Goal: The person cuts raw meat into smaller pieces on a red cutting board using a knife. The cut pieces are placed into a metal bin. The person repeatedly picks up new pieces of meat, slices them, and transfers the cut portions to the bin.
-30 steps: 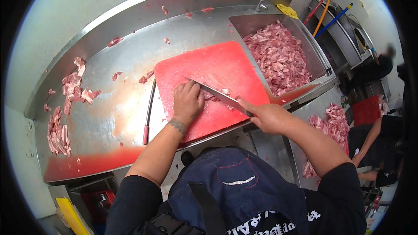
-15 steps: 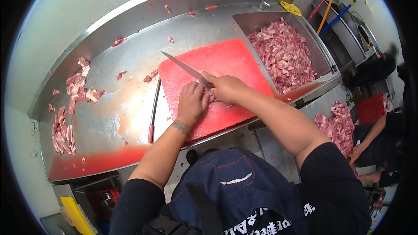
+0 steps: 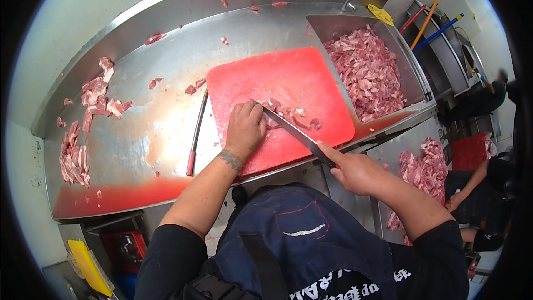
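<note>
A red cutting board (image 3: 327, 86) lies on the steel counter, with cut strips of raw meat (image 3: 297, 115) across its middle. My left hand (image 3: 244, 130) rests on the board with its fingers curled and pressed together, holding down the near end of the meat; the fingertips are partly hidden. My right hand (image 3: 355, 172) is closed round the dark handle of a long knife (image 3: 291, 129) beyond the board's near edge. The knife's blade slants up and left over the meat, its tip close to my left fingers.
Left of the board lies a sharpening steel (image 3: 198, 133) with a red handle. Larger meat pieces (image 3: 75, 158) sit at the counter's far left. A sink (image 3: 316, 28) at right holds piled cut meat (image 3: 369, 72). At lower right, another person's hand (image 3: 456, 200) is beside more meat (image 3: 422, 172).
My right hand has drawn the knife back toward me and to the right, uncovering the cut strips. My left hand stays on the meat. The view has shifted slightly.
</note>
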A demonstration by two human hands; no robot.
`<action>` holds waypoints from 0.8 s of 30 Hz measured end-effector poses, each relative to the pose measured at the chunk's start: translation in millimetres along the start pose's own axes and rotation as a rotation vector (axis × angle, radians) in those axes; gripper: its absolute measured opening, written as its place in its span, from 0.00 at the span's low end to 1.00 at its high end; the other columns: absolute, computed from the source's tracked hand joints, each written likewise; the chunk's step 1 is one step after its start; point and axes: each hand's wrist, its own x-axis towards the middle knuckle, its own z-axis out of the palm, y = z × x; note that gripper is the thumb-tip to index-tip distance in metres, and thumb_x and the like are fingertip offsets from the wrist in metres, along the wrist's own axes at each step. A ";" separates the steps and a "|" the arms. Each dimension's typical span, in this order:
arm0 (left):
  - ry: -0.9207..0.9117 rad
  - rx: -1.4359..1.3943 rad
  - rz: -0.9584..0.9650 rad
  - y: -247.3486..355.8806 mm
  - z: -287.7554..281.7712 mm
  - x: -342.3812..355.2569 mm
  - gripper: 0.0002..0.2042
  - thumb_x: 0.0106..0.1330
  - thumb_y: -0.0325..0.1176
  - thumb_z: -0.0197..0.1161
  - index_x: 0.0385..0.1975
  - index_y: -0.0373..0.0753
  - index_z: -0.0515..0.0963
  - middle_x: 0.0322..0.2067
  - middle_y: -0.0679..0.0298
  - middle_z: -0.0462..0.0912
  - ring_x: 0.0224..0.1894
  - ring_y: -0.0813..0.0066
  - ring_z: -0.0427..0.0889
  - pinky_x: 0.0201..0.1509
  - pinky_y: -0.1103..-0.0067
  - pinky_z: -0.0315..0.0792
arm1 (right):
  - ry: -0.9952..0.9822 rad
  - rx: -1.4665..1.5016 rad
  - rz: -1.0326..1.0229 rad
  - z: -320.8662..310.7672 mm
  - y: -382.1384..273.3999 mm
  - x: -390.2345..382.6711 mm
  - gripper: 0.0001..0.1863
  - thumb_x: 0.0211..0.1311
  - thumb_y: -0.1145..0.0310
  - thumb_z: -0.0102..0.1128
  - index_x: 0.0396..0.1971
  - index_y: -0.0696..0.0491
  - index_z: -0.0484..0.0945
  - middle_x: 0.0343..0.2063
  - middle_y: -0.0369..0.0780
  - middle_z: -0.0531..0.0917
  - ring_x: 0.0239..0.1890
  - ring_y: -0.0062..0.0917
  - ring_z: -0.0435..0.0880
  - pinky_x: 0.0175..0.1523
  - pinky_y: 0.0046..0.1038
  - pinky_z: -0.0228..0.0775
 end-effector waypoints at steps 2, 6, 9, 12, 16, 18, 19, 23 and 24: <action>-0.011 0.007 0.007 -0.6 1.7 -0.2 0.09 0.61 0.26 0.68 0.40 0.36 0.79 0.45 0.53 0.82 0.47 0.50 0.79 0.55 0.61 0.76 | 0.008 0.059 0.003 3.7 -16.2 35.3 0.42 0.77 0.64 0.57 0.85 0.38 0.47 0.52 0.58 0.86 0.53 0.55 0.87 0.59 0.50 0.78; -0.019 -0.020 0.029 -0.9 0.0 0.3 0.09 0.62 0.28 0.69 0.40 0.36 0.79 0.45 0.52 0.82 0.46 0.50 0.79 0.55 0.61 0.76 | 0.369 0.061 -0.221 -1.8 -63.9 150.1 0.39 0.77 0.64 0.52 0.85 0.42 0.52 0.53 0.58 0.86 0.55 0.54 0.87 0.59 0.50 0.78; -0.038 -0.026 0.016 1.6 -6.3 -0.4 0.11 0.63 0.28 0.70 0.43 0.35 0.79 0.46 0.51 0.83 0.49 0.49 0.80 0.57 0.61 0.76 | 0.198 0.126 -0.174 -22.5 -69.9 184.8 0.39 0.76 0.63 0.54 0.84 0.40 0.53 0.53 0.57 0.87 0.54 0.53 0.87 0.59 0.49 0.79; -0.030 -0.088 -0.048 4.2 -12.1 -4.4 0.15 0.63 0.28 0.72 0.47 0.33 0.80 0.48 0.50 0.83 0.52 0.46 0.80 0.60 0.60 0.75 | 0.228 0.084 -0.166 -33.7 -63.6 161.2 0.39 0.77 0.63 0.55 0.84 0.39 0.53 0.52 0.55 0.87 0.53 0.52 0.87 0.57 0.49 0.79; 0.019 -0.109 -0.085 3.2 -16.7 -10.2 0.15 0.61 0.27 0.73 0.47 0.33 0.80 0.47 0.50 0.82 0.52 0.45 0.79 0.60 0.59 0.74 | 0.212 0.039 -0.103 -34.7 -45.7 98.0 0.40 0.77 0.63 0.57 0.85 0.38 0.52 0.50 0.56 0.87 0.51 0.53 0.87 0.55 0.49 0.79; 0.004 -0.094 -0.087 0.5 -16.0 -10.5 0.15 0.61 0.26 0.72 0.47 0.33 0.80 0.48 0.50 0.82 0.52 0.45 0.79 0.60 0.59 0.74 | 0.157 -0.009 -0.090 -29.8 -36.1 69.7 0.40 0.77 0.64 0.58 0.84 0.40 0.53 0.51 0.57 0.87 0.52 0.55 0.87 0.57 0.49 0.78; -0.022 -0.089 -0.100 -0.7 -14.9 -10.9 0.16 0.61 0.26 0.72 0.47 0.33 0.79 0.48 0.50 0.82 0.52 0.45 0.79 0.61 0.58 0.74 | 0.124 -0.046 -0.067 -26.6 -31.3 57.2 0.40 0.77 0.65 0.59 0.84 0.41 0.53 0.51 0.58 0.87 0.53 0.56 0.86 0.58 0.48 0.78; -0.002 -0.065 -0.086 -3.2 -7.1 -11.6 0.16 0.60 0.25 0.70 0.47 0.33 0.79 0.49 0.48 0.82 0.54 0.44 0.79 0.62 0.58 0.75 | -0.002 0.042 -0.064 -10.8 -12.3 20.2 0.41 0.77 0.65 0.57 0.85 0.42 0.51 0.53 0.59 0.86 0.55 0.56 0.86 0.61 0.48 0.77; -0.011 -0.060 -0.081 -3.0 -5.2 -12.1 0.15 0.60 0.24 0.69 0.47 0.33 0.80 0.49 0.48 0.83 0.54 0.44 0.79 0.62 0.58 0.75 | -0.024 0.062 -0.058 -5.6 -10.3 18.9 0.41 0.77 0.65 0.57 0.85 0.43 0.50 0.53 0.59 0.85 0.56 0.56 0.86 0.62 0.48 0.77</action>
